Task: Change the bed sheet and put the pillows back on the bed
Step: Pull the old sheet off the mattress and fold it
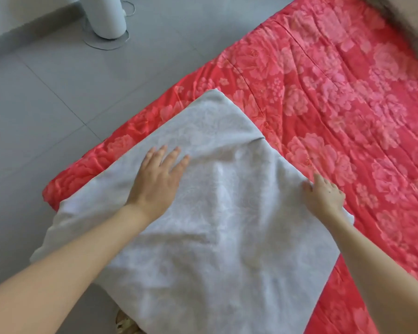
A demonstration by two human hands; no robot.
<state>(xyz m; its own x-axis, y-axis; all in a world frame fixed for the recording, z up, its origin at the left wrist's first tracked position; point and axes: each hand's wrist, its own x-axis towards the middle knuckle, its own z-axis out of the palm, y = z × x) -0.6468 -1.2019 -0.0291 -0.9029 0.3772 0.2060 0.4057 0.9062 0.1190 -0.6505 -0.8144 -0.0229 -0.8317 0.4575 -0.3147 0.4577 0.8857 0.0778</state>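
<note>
From my remote view through the head camera, the left hand's fingers (176,153) are straight and spread, lying flat on a folded white sheet (215,237) and pointing toward 1 o'clock. The left hand (157,182) presses palm-down near the sheet's middle. The right hand (325,197) sits at the sheet's 3 o'clock edge. Its forefinger reaches past the hem and its thumb lies on the white cloth. The other fingers are loosely bent, and I cannot tell whether they pinch the hem or only rest on it. Both bare forearms run back to the lower corners of the view.

The white sheet is a rumpled, faintly patterned square turned like a diamond, with one corner at 12 o'clock. It lies on a red flowered quilt (336,104), and its 8 o'clock corner hangs past the quilt's edge over the floor (46,104). The quilt runs from 7 o'clock up toward 1 o'clock.

At 6 o'clock a small yellowish thing (124,321) peeps from under the sheet, too hidden to identify. A grey-brown fuzzy shape (410,18) covers the quilt's far corner at 1 o'clock.

The floor is large grey tile. At 11 o'clock stands a white cylinder (106,15) on a round base plate (99,44), with a thin cord (130,7) just beside it.
</note>
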